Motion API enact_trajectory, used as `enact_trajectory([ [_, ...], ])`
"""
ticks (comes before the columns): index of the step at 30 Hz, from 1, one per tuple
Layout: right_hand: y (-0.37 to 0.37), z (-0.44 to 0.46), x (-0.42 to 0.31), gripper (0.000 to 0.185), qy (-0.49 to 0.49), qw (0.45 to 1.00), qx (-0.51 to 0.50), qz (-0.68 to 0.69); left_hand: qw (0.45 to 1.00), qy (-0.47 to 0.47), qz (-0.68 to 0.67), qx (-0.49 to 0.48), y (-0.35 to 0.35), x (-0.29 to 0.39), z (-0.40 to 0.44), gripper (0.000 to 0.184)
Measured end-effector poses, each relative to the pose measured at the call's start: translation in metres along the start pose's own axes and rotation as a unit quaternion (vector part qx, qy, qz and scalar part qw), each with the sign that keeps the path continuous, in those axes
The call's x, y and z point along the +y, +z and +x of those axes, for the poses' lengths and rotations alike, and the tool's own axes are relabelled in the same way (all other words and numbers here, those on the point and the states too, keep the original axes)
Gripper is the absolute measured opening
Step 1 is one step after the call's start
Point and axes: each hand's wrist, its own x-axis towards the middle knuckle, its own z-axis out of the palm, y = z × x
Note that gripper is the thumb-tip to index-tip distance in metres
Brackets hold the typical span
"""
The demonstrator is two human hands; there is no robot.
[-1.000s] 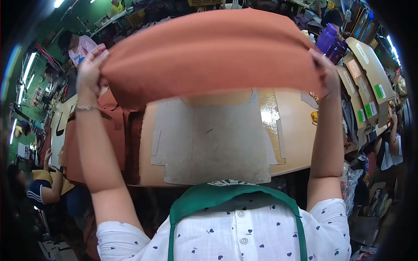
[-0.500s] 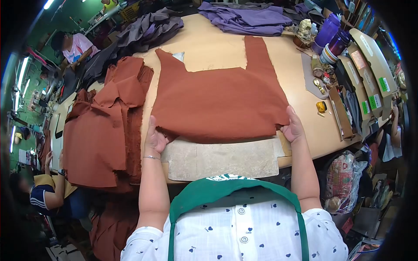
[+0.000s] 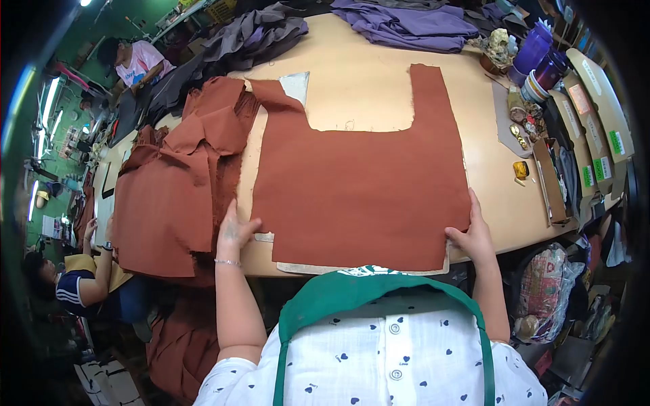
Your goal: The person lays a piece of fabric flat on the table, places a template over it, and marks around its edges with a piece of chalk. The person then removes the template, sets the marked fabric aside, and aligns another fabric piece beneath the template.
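A rust-red fabric panel [image 3: 359, 196] with two strap-like arms at its far end lies flat before me, its left strap folded askew. Under its near edge shows a pale board [image 3: 305, 268]. My left hand [image 3: 235, 233] is at the panel's left edge, fingers stretched forward and thumb out towards the cloth. At the right edge is my right hand [image 3: 474, 235], its thumb on the fabric and its fingers extended along the side. A whitish piece [image 3: 295, 86] pokes out by the left strap. Left of the panel sits a stack of rust-red fabric [image 3: 166, 216].
Purple cloth [image 3: 406, 26] and dark grey cloth [image 3: 237, 51] lie at the table's far side. Cardboard boxes [image 3: 596, 122], a purple bottle [image 3: 535, 51] and a yellow object [image 3: 520, 169] stand at right. Two people work at left: one in pink [image 3: 143, 62], one in navy [image 3: 71, 289].
The panel's near edge has come down towards me and now lies flat over most of the pale board. My hands have gone from gripping its near corners to resting at its sides.
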Motion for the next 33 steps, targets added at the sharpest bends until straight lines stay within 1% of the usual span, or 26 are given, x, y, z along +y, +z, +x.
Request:
enact_trajectory([
  [1,-0.006,-0.004,-0.005,0.079,-0.019,0.994,0.004,-0.112,0.993,0.044,0.086,0.063,0.003,-0.013,0.012,0.073],
  [2,-0.011,-0.005,-0.012,0.074,-0.027,0.981,0.051,-0.184,0.998,0.006,0.037,0.059,-0.011,0.039,0.008,0.059],
  [4,-0.016,0.002,-0.032,0.064,-0.048,0.934,0.150,-0.322,0.986,0.078,0.038,0.140,-0.010,0.067,0.039,0.056],
  [5,-0.011,0.008,-0.040,0.061,-0.107,0.934,0.151,-0.305,0.981,0.106,0.006,0.165,-0.003,0.069,0.067,0.052],
  [6,-0.004,0.013,-0.048,0.058,-0.166,0.931,0.151,-0.287,0.972,0.154,-0.074,0.160,0.001,0.076,0.091,0.051],
  [7,0.004,0.018,-0.053,0.055,-0.223,0.925,0.152,-0.268,0.972,0.122,-0.125,0.156,0.008,0.077,0.120,0.055],
  [8,0.016,0.027,-0.050,0.058,-0.235,0.934,0.088,-0.253,0.987,0.030,-0.133,0.090,0.006,0.088,0.140,0.063],
  [9,0.031,0.030,-0.048,0.059,-0.224,0.931,0.059,-0.283,0.971,0.063,-0.206,0.100,0.022,0.063,0.191,0.051],
  [11,0.061,0.026,-0.044,0.061,-0.195,0.919,0.003,-0.343,0.968,-0.004,-0.239,0.074,0.032,0.046,0.259,0.055],
  [14,0.079,0.026,-0.030,0.064,-0.176,0.925,-0.010,-0.336,0.938,-0.112,-0.309,0.112,0.026,0.082,0.279,0.066],
  [17,0.076,0.027,-0.035,0.064,-0.162,0.925,-0.026,-0.343,0.938,-0.118,-0.320,0.058,0.009,0.123,0.275,0.075],
  [18,0.077,0.028,-0.034,0.063,-0.162,0.924,-0.027,-0.345,0.943,-0.079,-0.322,0.035,0.014,0.120,0.289,0.075],
  [19,0.076,0.030,-0.035,0.063,-0.161,0.924,-0.027,-0.347,0.950,-0.132,-0.284,0.020,0.011,0.134,0.288,0.062],
  [21,0.076,0.029,-0.037,0.063,-0.153,0.923,-0.031,-0.351,0.950,-0.064,-0.304,0.033,0.038,0.117,0.336,0.035],
  [22,0.076,0.029,-0.037,0.061,-0.150,0.924,-0.031,-0.351,0.899,-0.026,-0.435,-0.035,0.032,0.120,0.341,0.033],
  [23,0.076,0.027,-0.037,0.061,-0.147,0.924,-0.028,-0.352,0.826,0.006,-0.554,-0.104,0.025,0.130,0.336,0.041],
  [25,0.078,0.029,-0.037,0.060,-0.145,0.924,-0.020,-0.353,0.778,0.052,-0.621,-0.080,0.013,0.156,0.312,0.047],
  [26,0.077,0.029,-0.039,0.060,-0.139,0.926,-0.023,-0.351,0.784,0.059,-0.614,-0.069,0.012,0.159,0.309,0.046],
  [27,0.078,0.029,-0.040,0.060,-0.135,0.926,-0.023,-0.352,0.816,0.058,-0.574,-0.036,0.017,0.154,0.312,0.040],
  [28,0.078,0.029,-0.040,0.060,-0.134,0.926,-0.024,-0.352,0.858,0.052,-0.510,0.003,0.030,0.131,0.337,0.038],
  [29,0.078,0.029,-0.040,0.060,-0.136,0.926,-0.026,-0.352,0.894,0.045,-0.443,0.044,0.043,0.111,0.357,0.040],
  [31,0.077,0.029,-0.039,0.061,-0.134,0.926,-0.025,-0.352,0.914,-0.021,-0.405,0.019,0.037,0.131,0.319,0.039],
  [32,0.078,0.030,-0.039,0.061,-0.136,0.926,-0.026,-0.351,0.921,-0.055,-0.385,0.011,0.036,0.140,0.300,0.043],
  [33,0.078,0.030,-0.039,0.062,-0.136,0.926,-0.026,-0.350,0.923,-0.088,-0.373,0.035,0.039,0.143,0.298,0.061],
])
